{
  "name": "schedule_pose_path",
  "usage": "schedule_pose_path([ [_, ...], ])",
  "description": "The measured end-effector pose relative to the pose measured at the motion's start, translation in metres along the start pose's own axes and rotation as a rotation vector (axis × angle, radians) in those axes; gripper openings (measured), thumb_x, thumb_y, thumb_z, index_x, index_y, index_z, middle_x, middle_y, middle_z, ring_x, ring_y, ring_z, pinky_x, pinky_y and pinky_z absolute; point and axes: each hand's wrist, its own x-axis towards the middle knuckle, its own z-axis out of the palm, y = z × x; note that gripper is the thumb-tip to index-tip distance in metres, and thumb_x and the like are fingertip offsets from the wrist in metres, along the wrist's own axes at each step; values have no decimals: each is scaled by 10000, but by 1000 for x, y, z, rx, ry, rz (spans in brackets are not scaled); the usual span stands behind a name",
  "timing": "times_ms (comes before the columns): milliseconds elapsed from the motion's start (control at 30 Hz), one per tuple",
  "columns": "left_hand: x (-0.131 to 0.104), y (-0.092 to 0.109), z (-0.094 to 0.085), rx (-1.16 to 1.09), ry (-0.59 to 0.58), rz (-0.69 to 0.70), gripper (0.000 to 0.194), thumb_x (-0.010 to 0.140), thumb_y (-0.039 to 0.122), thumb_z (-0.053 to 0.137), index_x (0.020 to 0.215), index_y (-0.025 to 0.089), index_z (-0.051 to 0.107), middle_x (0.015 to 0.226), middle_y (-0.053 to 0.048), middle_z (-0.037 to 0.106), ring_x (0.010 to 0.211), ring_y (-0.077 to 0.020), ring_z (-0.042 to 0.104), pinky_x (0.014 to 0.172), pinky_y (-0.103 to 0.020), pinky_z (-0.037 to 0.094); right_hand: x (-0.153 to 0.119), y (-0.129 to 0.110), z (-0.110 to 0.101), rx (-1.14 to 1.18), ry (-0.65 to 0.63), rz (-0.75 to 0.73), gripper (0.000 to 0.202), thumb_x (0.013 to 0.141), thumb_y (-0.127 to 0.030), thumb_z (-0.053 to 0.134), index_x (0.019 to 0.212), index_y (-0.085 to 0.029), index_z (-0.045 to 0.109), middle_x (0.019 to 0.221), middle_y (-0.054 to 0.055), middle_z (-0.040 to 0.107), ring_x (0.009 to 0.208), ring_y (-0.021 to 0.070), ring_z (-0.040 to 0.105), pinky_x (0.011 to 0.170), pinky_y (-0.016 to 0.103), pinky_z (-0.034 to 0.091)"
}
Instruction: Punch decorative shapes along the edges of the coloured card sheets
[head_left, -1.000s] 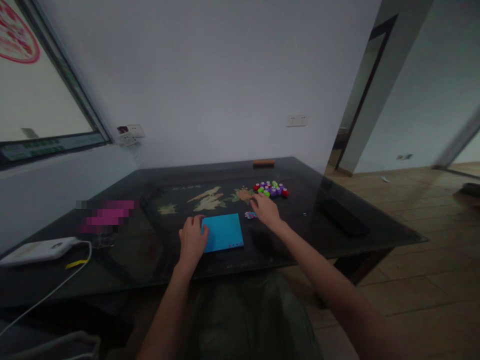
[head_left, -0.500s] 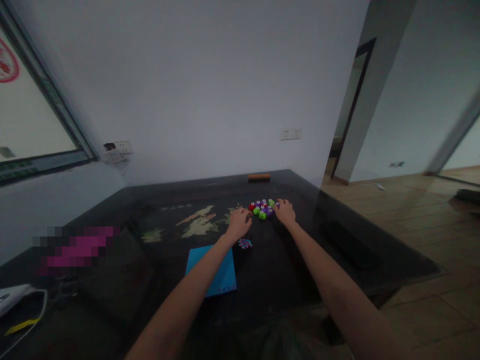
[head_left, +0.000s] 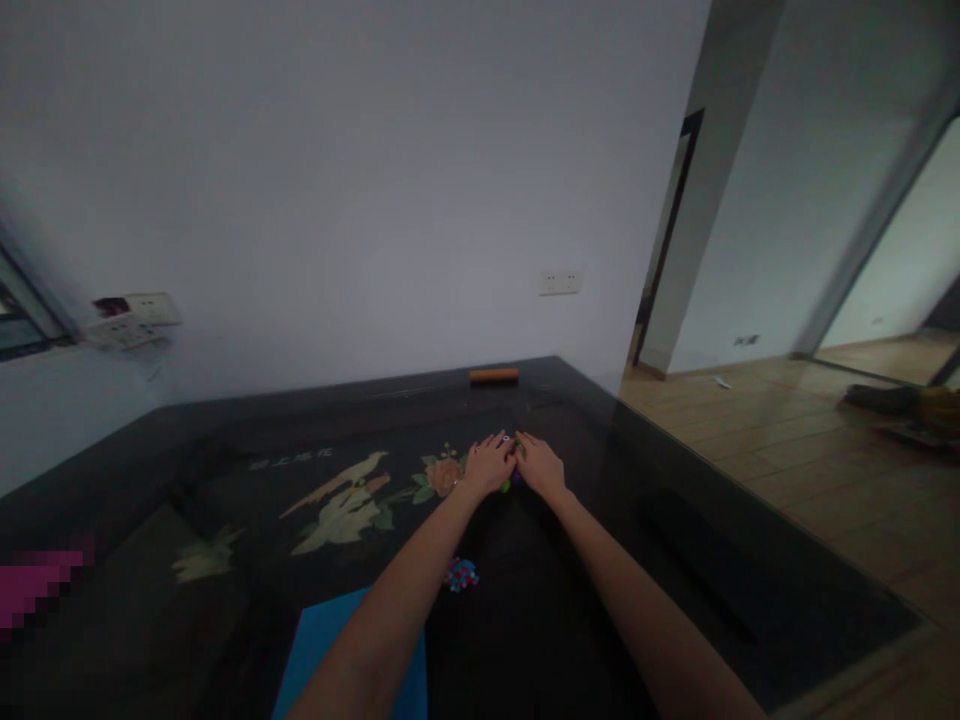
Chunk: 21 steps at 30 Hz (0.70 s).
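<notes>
My left hand (head_left: 490,465) and my right hand (head_left: 540,466) are cupped side by side over a cluster of small coloured toy pieces. Most of the cluster is hidden under the hands. A green piece (head_left: 505,487) and a purple piece (head_left: 516,478) peek out between them, and one white round top (head_left: 506,438) shows near the fingertips. Fingers of both hands stretch forward, partly spread, touching or covering the pieces. Close to my left forearm lies a little heap of blue, pink and white bits (head_left: 460,574). Under that forearm is a flat blue sheet or folder (head_left: 322,640), partly covered.
The dark glossy table (head_left: 555,620) carries a printed bird (head_left: 345,480) and flower. An orange-brown bar (head_left: 493,376) lies at its back edge by the wall. A long black object (head_left: 697,560) rests at the right. Something pink and pixelated (head_left: 37,590) is at the left.
My hands have come together from either side of the coloured pieces and now cover most of them. The camera has turned, shifting the table's contents leftward and lower in view.
</notes>
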Motion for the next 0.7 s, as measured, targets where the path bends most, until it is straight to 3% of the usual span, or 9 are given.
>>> schedule_pose_path([
  [333,-17,-31,-5,29,-34,10,445,919,344,283,1322,244,443,1426,-51,406,1228,-261,442,999,-443,360,-7,-28,12,24,-48,-31,476,891,-297,352,1344,-175,433,1363,76,475,1262,185,396,1016,309,333],
  [700,-77,-90,-39,54,-35,-31,428,930,321,297,1328,257,439,1409,-62,430,1243,-222,450,1006,-385,369,-31,-108,32,35,-122,-132,488,901,-309,332,1363,-162,391,1374,108,451,1265,207,377,1001,335,324],
])
